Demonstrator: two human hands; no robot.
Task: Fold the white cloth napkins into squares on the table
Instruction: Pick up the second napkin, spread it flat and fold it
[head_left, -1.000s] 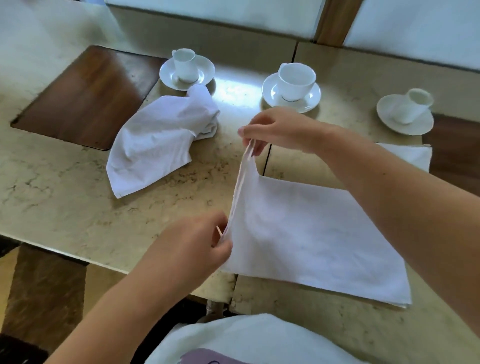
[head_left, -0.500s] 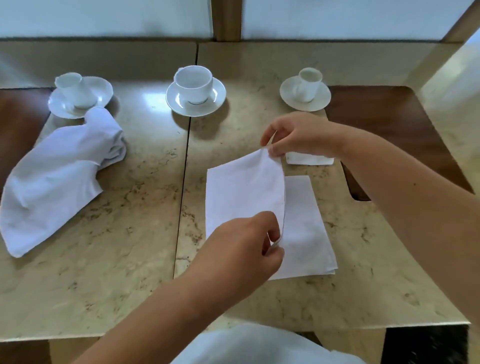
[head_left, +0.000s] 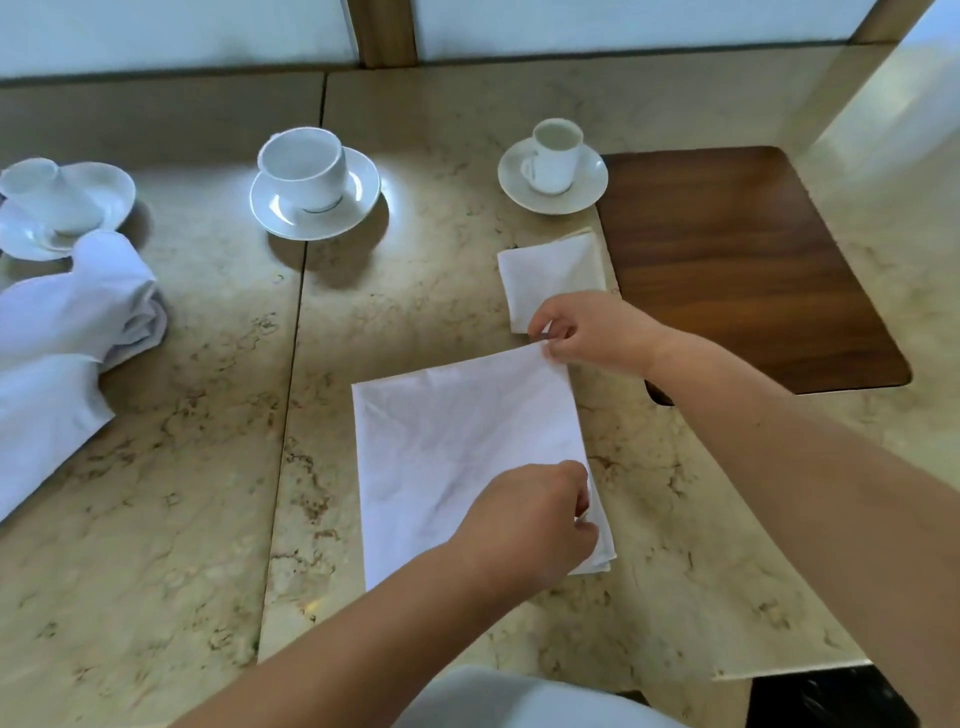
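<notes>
Here both hands pinch the napkin (head_left: 467, 447) lying mid-table (head_left: 182, 519): right hand (head_left: 587, 332) at far right corner, left hand (head_left: 530, 525) at near right corner, likely aligning edges for a square fold.

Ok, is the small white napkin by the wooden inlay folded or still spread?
Folded. The small white cloth napkin lies as a compact square beside the dark wooden inlay, with stacked layers showing along its far edge.
</notes>
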